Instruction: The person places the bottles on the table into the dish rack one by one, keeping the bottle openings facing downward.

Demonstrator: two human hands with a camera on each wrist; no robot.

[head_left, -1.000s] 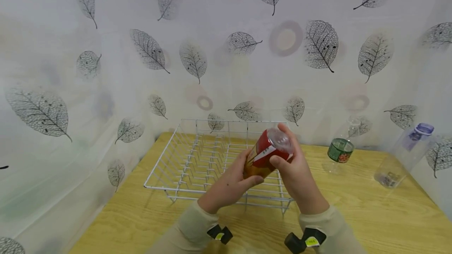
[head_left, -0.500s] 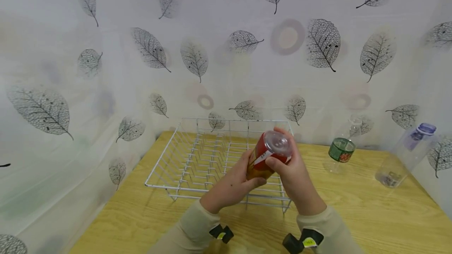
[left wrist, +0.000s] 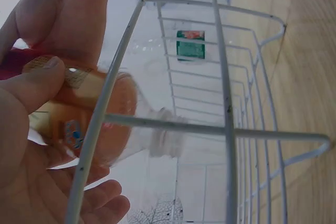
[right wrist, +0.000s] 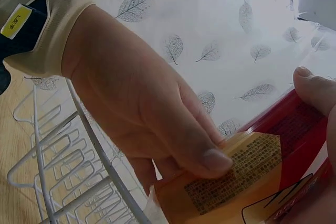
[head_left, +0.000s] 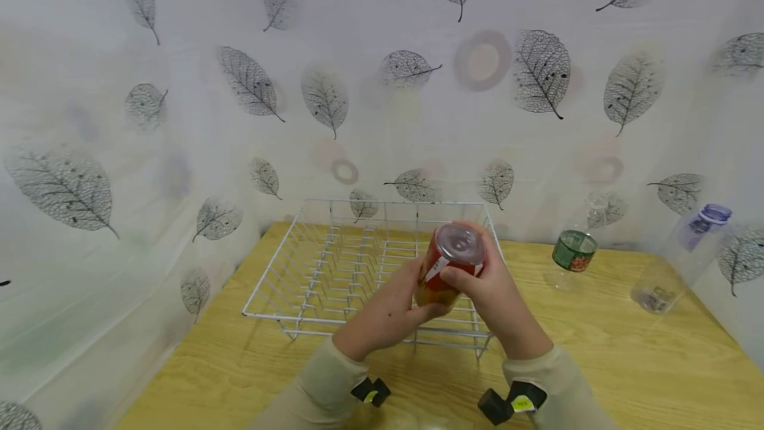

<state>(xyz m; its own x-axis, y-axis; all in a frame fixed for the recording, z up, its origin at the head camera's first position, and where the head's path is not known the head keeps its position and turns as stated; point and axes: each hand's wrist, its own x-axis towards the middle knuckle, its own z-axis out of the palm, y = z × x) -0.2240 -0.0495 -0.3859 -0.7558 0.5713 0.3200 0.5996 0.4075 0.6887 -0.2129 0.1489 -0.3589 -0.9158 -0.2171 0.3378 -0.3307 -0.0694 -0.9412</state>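
An overturned clear plastic bottle (head_left: 458, 244) with a red and yellow label is held in both hands above a white wire dish rack (head_left: 277, 316). Its base faces up towards the head camera. My left hand (head_left: 384, 314) grips the yellow lower part, thumb in front. Around the red part near the base, my right hand (head_left: 501, 297) holds with its thumb across the label. In the left wrist view the bottle (left wrist: 113, 114) shows its open neck, seen through the rack's wires (left wrist: 168, 124). The right wrist view shows the left thumb pressing the printed yellow label (right wrist: 236, 177).
Right of the rack, a clear bottle with a green label (head_left: 574, 251) stands on the wooden table (head_left: 597, 350). Farther right is a clear bottle with a purple neck (head_left: 680, 264). A leaf-patterned curtain (head_left: 358, 98) encloses the back and sides.
The bottle has turned so that its base faces the head camera more fully. My right hand has shifted slightly left with it. Both hands keep their hold.
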